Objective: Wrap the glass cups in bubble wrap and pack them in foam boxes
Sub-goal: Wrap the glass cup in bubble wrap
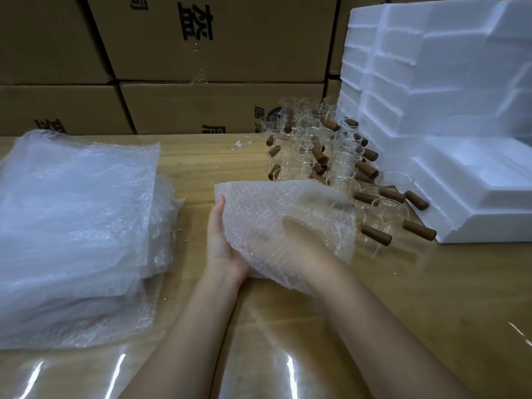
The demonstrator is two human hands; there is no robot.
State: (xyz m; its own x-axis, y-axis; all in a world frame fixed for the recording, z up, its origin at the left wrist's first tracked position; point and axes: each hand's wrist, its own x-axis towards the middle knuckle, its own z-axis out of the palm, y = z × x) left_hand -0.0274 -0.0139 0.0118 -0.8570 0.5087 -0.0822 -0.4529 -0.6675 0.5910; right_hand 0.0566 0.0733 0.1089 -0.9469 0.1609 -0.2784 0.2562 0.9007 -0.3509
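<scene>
A sheet of bubble wrap (pixel 259 208) is held up just above the wooden table (pixel 431 298), in the middle of the view. My left hand (pixel 223 246) grips its left edge, thumb on top. My right hand (pixel 299 234) lies under the sheet and shows only as a blur through it. A faint dark shape at the sheet's upper right may be a cup handle. Several glass cups with brown wooden handles (pixel 313 145) stand and lie in a cluster behind and to the right. An open white foam box (pixel 460 174) sits at the right.
A thick pile of bubble wrap sheets (pixel 74 226) fills the table's left side. White foam pieces (pixel 417 67) are stacked at the back right. Cardboard boxes (pixel 218 108) form a wall behind the table. Loose cups (pixel 388 214) lie close to the foam box.
</scene>
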